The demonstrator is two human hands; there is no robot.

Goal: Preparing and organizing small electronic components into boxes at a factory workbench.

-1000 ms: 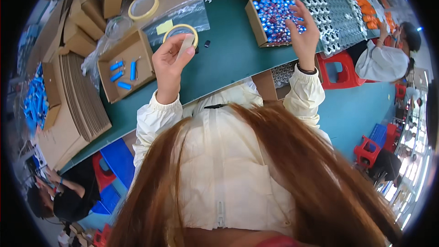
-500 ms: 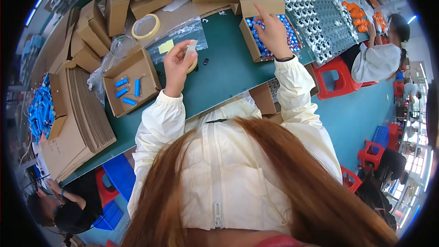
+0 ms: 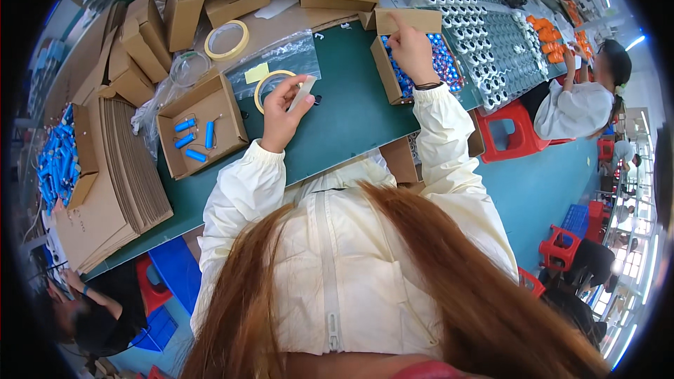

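My left hand (image 3: 282,116) pinches a short whitish strip of tape (image 3: 303,91) between thumb and fingers. Just behind it is a yellowish tape roll (image 3: 260,92), partly covered by the hand; whether they touch I cannot tell. My right hand (image 3: 413,52) is over an open cardboard box (image 3: 384,74) filled with small blue and red pieces (image 3: 444,63). Its index finger stretches out toward the box's far flap, the other fingers bend, and nothing shows in its grasp. Small dark pieces (image 3: 317,100) lie beside the left hand.
A cardboard tray (image 3: 239,126) with several blue cylindrical cells (image 3: 210,135) stands left on the green table (image 3: 337,140). Farther left are stacked cardboard (image 3: 133,168) and a box of blue cells (image 3: 60,161). Another tape roll (image 3: 226,41) lies behind. A person (image 3: 579,95) sits at the right.
My left hand has moved slightly right and down with the strip, uncovering more of the tape roll behind it. My right hand has shifted slightly downward over the box, its fingers more bent.
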